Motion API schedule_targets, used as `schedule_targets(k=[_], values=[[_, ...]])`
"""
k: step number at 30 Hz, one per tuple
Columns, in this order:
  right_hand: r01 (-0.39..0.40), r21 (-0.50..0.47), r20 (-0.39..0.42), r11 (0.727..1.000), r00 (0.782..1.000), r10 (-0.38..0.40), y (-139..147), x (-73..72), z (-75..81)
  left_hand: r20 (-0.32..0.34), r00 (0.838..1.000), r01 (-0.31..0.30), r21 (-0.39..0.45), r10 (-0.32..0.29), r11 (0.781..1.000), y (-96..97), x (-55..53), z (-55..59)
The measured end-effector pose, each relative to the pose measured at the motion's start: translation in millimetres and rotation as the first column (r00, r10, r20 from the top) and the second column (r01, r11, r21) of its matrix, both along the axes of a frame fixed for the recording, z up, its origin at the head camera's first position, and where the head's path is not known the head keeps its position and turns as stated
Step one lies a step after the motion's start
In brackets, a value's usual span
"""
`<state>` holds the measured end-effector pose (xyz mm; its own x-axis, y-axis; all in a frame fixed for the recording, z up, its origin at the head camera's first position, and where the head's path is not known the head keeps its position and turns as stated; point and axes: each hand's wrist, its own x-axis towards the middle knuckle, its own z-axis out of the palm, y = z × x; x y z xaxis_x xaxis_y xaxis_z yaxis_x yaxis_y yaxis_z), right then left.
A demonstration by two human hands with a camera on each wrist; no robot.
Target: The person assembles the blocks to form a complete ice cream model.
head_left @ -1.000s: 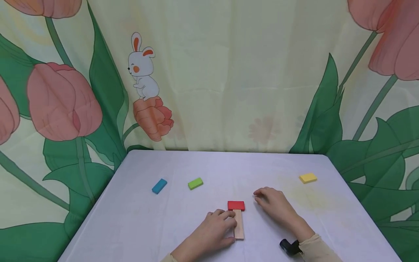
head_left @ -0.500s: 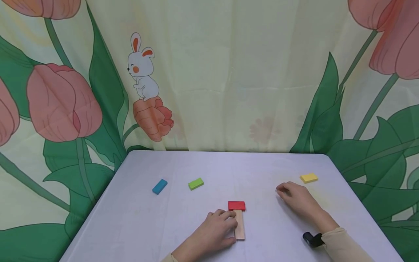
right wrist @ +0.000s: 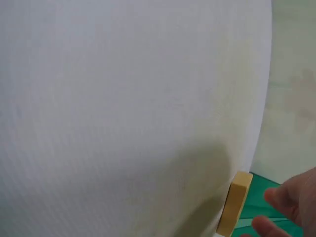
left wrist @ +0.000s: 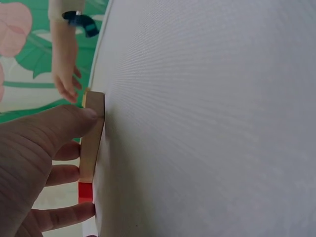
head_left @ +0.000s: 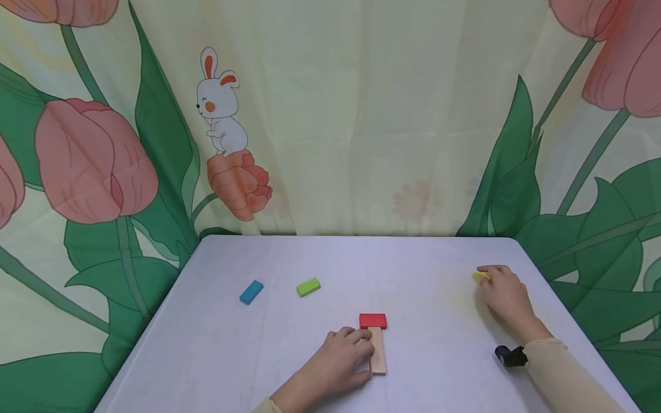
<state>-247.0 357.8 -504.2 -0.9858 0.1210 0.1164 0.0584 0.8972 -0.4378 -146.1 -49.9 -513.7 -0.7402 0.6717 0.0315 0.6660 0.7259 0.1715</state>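
In the head view my left hand [head_left: 338,358] holds a plain wooden block [head_left: 377,355] lying flat on the table. Its thumb sits at the block's near end and the fingers lie along the left side, as the left wrist view also shows. A red block [head_left: 373,321] lies crosswise against the far end, with a left fingertip beside it. At the right, my right hand [head_left: 506,295] is over a yellow block [head_left: 481,276], partly covering it. From the right wrist, the fingers [right wrist: 276,197] are curved above that yellow block with a gap between.
A blue block [head_left: 251,292] and a green block [head_left: 308,287] lie at the left and centre back of the white table [head_left: 206,355]. Behind its far edge hangs a curtain [head_left: 330,115] printed with tulips and a rabbit. A black strap device [head_left: 511,356] sits at the right wrist.
My right hand has moved right and away from me, from beside the red block to the yellow block. My left hand has stayed at the wooden block.
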Motion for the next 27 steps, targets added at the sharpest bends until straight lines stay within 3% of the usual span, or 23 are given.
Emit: schedule_targets(k=[4,7,14,20,27], values=[[0.153,0.004,0.059,0.988,0.986,-0.153,12,-3.1,5.1,-0.005,1.0,-0.001,0.006,0.001,1.0,0.5,-1.3,0.2],[0.211,0.005,0.108,0.977,0.972,-0.211,20,-2.9,7.7,-0.002,1.0,-0.002,0.008,0.002,1.0,0.7,-1.5,-0.1],[0.208,-0.044,0.159,0.977,0.967,-0.199,33,-2.1,2.8,0.001,1.0,0.001,0.005,-0.001,1.0,0.8,-0.3,-0.2],[0.257,-0.102,0.186,0.961,0.954,-0.236,39,-7.1,-3.3,-0.008,1.0,0.004,0.005,-0.004,1.0,1.1,-0.4,-1.3],[0.382,-0.216,0.177,0.899,0.92,-0.349,40,-13.2,-4.8,-0.015,1.0,0.008,0.011,-0.007,1.0,-0.3,-0.9,-2.6]])
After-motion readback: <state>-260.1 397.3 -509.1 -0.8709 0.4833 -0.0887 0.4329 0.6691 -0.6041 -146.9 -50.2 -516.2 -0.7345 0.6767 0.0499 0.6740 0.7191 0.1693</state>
